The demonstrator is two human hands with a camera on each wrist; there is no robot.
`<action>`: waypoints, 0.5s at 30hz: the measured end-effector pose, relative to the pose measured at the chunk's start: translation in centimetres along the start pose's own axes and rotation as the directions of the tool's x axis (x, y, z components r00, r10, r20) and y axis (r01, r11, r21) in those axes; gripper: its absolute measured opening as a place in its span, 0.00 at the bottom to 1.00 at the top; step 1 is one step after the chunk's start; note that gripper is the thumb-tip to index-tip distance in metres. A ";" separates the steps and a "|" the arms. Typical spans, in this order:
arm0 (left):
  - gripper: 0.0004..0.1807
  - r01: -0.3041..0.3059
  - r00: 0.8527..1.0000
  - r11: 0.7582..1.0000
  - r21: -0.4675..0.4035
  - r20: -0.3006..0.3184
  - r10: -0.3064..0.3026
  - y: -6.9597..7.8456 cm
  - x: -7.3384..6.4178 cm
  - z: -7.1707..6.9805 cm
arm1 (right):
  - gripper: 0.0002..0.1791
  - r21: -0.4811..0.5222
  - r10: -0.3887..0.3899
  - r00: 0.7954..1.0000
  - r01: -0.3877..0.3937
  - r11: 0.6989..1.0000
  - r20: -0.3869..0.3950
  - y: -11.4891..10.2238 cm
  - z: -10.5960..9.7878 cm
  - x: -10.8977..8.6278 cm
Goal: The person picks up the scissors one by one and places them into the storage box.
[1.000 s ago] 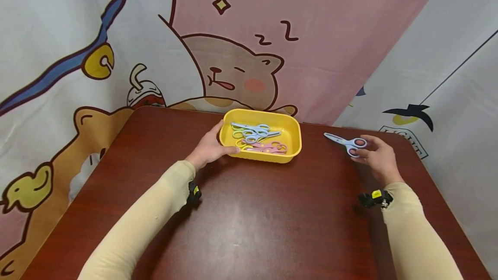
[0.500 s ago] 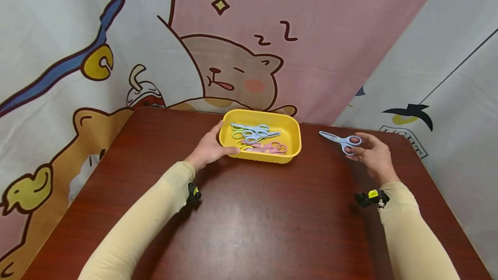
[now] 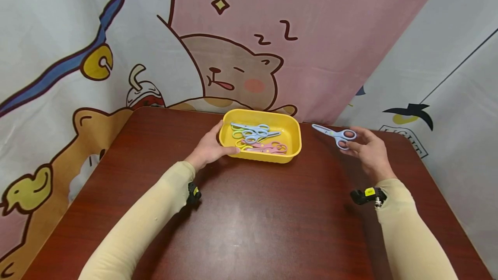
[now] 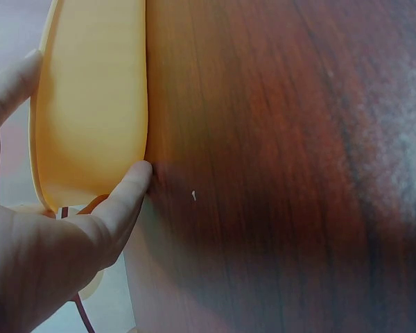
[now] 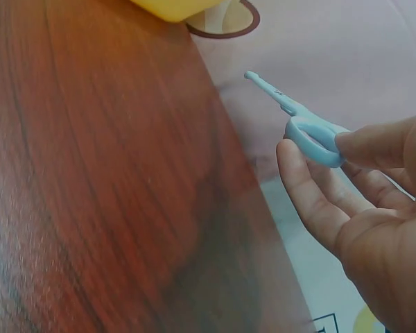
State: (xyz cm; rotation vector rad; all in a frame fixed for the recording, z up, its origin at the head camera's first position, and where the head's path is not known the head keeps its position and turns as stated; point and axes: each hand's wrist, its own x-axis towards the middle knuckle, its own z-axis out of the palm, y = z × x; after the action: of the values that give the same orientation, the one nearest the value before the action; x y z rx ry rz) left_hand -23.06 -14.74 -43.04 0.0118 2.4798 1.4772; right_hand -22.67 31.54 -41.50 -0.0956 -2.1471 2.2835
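A pair of light blue scissors (image 3: 333, 135) is pinched by its handle loops in my right hand (image 3: 371, 152), blades pointing left toward a yellow plastic basket (image 3: 293, 144). In the right wrist view the scissors (image 5: 312, 135) are held above the table, thumb on one side and fingers on the other. My left hand (image 3: 208, 148) holds the basket at its left end; in the left wrist view its digits span the basket's wall (image 4: 93, 125). Inside the basket lie several scissors: blue scissors (image 3: 254, 135) on top, pink scissors (image 3: 268, 147) nearer the front, with yellow and green handles partly covered.
The basket stands on a dark red-brown wooden table (image 3: 249, 215) near its back edge. A cartoon-printed curtain (image 3: 311, 46) hangs right behind the table and along its sides. Black wrist cameras (image 3: 367, 195) are strapped at both cuffs.
My right hand has carried the blue scissors left and slightly toward the back, closer to the basket. The left hand and the basket have stayed in place.
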 end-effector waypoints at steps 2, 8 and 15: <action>0.66 -0.001 1.000 1.000 -0.002 0.000 0.001 -0.1 0.0 0.0 | 0.27 0.010 -0.003 1.000 0.003 1.000 0.005 -0.2 0.3 0.0; 0.66 -0.005 1.000 1.000 -0.006 -0.001 0.005 -0.2 0.1 -0.1 | 0.28 0.026 -0.006 1.000 0.005 1.000 0.026 -0.9 1.2 0.0; 0.66 -0.013 1.000 1.000 -0.005 0.003 0.013 -0.3 0.1 -0.1 | 0.26 0.034 -0.031 0.997 0.029 0.999 0.067 -1.6 2.3 0.0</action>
State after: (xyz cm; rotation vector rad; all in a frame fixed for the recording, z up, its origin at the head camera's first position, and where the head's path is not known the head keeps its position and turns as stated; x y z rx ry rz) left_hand -23.15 -14.94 -43.30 0.0292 2.4782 1.4873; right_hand -22.86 29.38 -39.81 0.0146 -2.1259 2.3372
